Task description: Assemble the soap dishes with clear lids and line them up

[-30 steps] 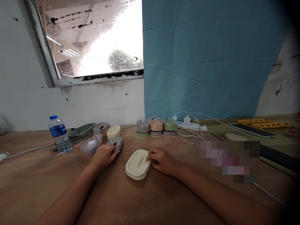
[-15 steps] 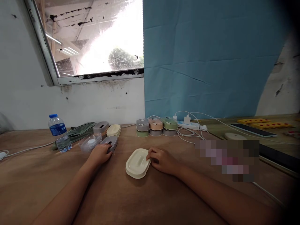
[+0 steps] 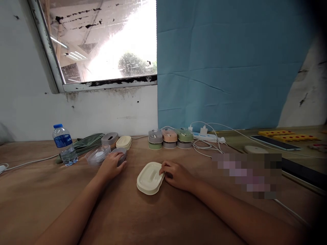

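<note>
A cream lid [image 3: 149, 178] with a raised bar along its middle lies on the table in front of me. My right hand [image 3: 176, 174] pinches its right edge between thumb and fingers. Farther left, my left hand [image 3: 111, 165] curls around the near side of a small grey box [image 3: 123, 153], which it partly covers. A clear plastic container [image 3: 98, 154] stands just left of that hand. Behind the grey box are a small stack of cream lids [image 3: 124, 141] and another box with a grey lid [image 3: 109, 139].
A water bottle [image 3: 64, 144] and a green cloth bag [image 3: 88, 143] stand at the back left. Stacked grey, peach and green boxes [image 3: 170, 136] line the wall. To their right are a power strip [image 3: 211, 136], white cables, a phone [image 3: 276, 143] and yellow holders [image 3: 288, 135].
My left hand has shifted slightly right and turned, and the grey box under it has moved a little back. My right hand and the cream lid have stayed put.
</note>
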### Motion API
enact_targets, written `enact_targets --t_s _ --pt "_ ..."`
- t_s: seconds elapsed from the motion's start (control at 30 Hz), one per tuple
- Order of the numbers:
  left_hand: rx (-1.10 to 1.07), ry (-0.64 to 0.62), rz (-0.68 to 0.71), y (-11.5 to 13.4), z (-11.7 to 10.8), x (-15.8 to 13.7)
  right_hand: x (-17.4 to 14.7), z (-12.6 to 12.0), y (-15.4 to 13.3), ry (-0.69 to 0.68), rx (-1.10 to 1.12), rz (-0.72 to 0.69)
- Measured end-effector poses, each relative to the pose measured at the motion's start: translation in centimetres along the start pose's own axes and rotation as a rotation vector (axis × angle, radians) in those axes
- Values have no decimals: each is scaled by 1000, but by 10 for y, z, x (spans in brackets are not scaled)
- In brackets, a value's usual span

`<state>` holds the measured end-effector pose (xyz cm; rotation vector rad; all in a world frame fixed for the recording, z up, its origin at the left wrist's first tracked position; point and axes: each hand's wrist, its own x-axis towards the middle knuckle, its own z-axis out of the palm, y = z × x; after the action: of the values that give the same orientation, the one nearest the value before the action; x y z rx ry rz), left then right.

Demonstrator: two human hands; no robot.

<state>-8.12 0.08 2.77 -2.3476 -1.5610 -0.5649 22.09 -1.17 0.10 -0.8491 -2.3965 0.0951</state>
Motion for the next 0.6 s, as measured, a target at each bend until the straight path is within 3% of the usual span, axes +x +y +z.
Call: enact_targets --t_s 0.1,0.23,0.3,0.4,0.6 --pt "-148 53 260 30 -12 -3 0 1 1 11 16 13" --pt "-241 -84 631 79 -21 -12 0 2 3 33 16 42" --pt "-260 -146 658 95 -19 -16 0 2 4 45 18 57" --pt "-265 -187 584 106 -11 -20 1 3 7 57 53 57" --pt "-158 -154 491 88 -3 -14 2 3 8 78 120 125"
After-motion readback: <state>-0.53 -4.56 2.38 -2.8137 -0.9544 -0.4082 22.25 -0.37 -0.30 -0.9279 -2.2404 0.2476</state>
